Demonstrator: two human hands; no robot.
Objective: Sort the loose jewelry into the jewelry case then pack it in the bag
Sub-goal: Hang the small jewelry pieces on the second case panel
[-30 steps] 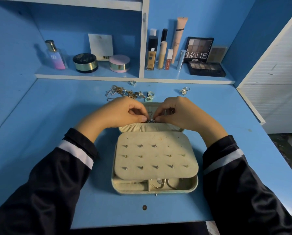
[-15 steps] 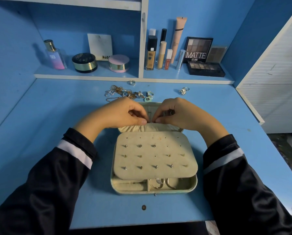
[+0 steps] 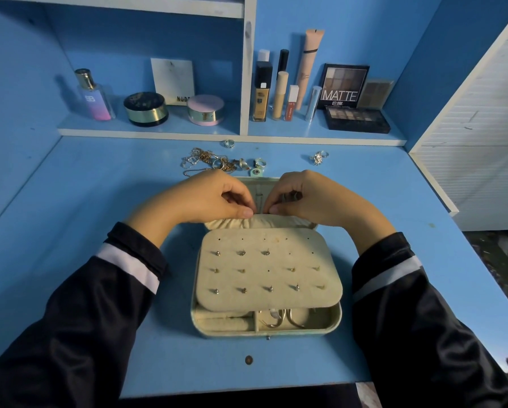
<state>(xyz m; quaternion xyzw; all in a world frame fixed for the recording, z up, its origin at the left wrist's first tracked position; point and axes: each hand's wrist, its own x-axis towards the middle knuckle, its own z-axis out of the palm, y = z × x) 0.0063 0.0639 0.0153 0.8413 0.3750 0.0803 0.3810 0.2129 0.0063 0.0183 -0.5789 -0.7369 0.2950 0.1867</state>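
Gone from sight is the small silvery piece that was showing between the thumbs a second ago. The thumbs are now sitting slightly apart, while both hands are otherwise keeping their place.

The left hand [image 3: 211,198] is curling its fingers. Its thumb and forefinger are pinching the top edge of the gathered cream fabric pocket [image 3: 261,222] in the lid of the pale green, round-cornered jewelry case with cream lining [image 3: 264,334]. The right hand [image 3: 314,198], just beside it, is pinching the same edge in mirror fashion. Whether a piece is sitting between the fingertips, I cannot tell.

As I am reading it, sorting is under way, with a piece being tucked in at that pocket. Packing is not yet beginning, and no bag is showing.

The case is lying open on the blue desk [image 3: 70,201] directly under both hands. Its cream perforated earring panel [image 3: 303,254] is carrying studs on the wrist side.

The next move is likely calling for letting go and reaching past the knuckles for more:
- The tangle of gold and silver chains [image 3: 205,160] is just beyond the left hand.
- The cluster of silver rings [image 3: 254,164] is beyond the gap between the hands.
- The ornate silver ring [image 3: 319,157] is beyond the right hand.

The lid's far edge is lying between fingers and pile, so any reach is going over it. The tangled chains are probably needing separating first.
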